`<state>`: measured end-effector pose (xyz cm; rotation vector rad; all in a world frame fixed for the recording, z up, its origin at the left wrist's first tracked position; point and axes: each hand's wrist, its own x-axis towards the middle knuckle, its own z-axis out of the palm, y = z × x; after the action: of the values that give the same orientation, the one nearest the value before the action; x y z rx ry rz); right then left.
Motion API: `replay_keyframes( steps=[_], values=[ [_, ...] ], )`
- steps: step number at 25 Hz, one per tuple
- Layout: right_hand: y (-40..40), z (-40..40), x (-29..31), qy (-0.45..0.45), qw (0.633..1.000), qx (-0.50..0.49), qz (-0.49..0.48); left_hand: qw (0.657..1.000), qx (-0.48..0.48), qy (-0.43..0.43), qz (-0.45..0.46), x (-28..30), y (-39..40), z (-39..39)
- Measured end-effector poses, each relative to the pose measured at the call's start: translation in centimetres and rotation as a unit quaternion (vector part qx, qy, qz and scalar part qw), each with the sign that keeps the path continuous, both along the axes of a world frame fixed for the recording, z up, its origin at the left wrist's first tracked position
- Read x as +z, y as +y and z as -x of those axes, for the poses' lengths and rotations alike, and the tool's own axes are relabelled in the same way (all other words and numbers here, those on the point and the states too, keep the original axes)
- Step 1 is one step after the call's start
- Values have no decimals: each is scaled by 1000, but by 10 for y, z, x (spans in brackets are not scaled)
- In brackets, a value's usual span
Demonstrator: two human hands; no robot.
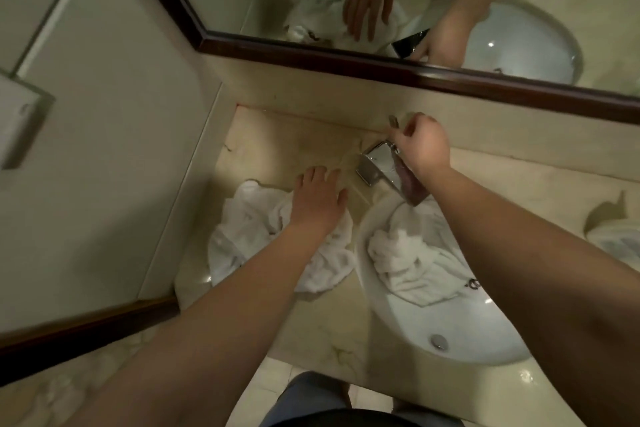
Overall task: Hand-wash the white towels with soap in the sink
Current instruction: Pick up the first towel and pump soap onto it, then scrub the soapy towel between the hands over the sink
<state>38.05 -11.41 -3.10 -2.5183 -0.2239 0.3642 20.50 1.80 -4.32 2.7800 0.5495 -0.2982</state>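
My left hand [317,199] rests flat, fingers spread, on the towel pile [256,229] on the counter; another towel [412,260] lies in the sink [450,340], directly below my right hand [420,146], curled on the tap [384,163].

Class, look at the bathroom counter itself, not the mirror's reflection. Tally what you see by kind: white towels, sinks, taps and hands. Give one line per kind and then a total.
White towels: 2, towel on the counter and towel in the sink
Sinks: 1, sink
Taps: 1, tap
Hands: 2, left hand and right hand
Total: 6
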Motion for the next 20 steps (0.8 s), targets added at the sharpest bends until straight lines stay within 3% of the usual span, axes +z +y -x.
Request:
replay_keyframes(
  steps=[4,10,14,20],
  values=[
    [10,2,-7,-23,999,-15,42,1000,-21,13,3,-10,8,-11],
    [4,-6,-8,47,994,-95,29,1000,-17,24,10,-15,-2,-8],
    [-1,-8,-4,62,994,-88,11,1000,-20,3,4,-13,-10,-6],
    [-68,9,-17,58,994,-89,-27,998,-43,23,34,-18,-43,-3]
  ],
)
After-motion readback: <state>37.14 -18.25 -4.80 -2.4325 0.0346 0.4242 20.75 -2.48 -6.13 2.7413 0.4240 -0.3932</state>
